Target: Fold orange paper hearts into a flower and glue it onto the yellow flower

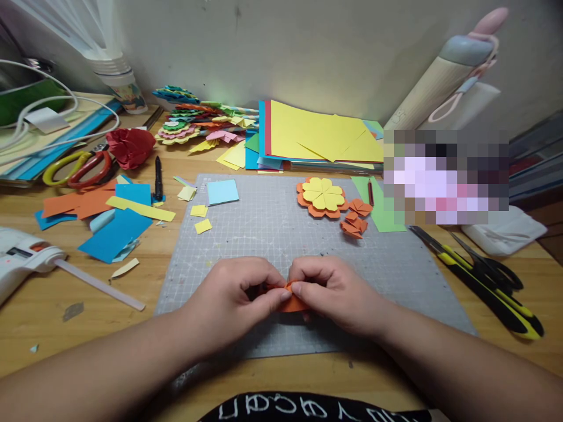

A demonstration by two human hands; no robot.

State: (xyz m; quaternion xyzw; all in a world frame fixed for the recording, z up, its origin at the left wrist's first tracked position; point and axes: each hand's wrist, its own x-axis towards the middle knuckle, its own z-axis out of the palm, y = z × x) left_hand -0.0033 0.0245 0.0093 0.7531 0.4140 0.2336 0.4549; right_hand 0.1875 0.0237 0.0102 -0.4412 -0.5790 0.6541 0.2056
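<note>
Head view: over the gray mat (pixel 264 246), the left hand (pixel 241 290) and right hand (pixel 336 290), both curled nearly closed, pinch one orange paper (pixel 294 304). They hide much of it, so I can't quite tell its shape. Farther back on the mat: one light-blue paper (pixel 223 191), then one yellow-and-orange flower (pixel 324 196).

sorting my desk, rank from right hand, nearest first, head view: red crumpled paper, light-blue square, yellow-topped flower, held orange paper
1. Held orange paper, at the right hand
2. Yellow-topped flower, ahead
3. Light-blue square, ahead, left
4. Red crumpled paper, far left, back
</note>
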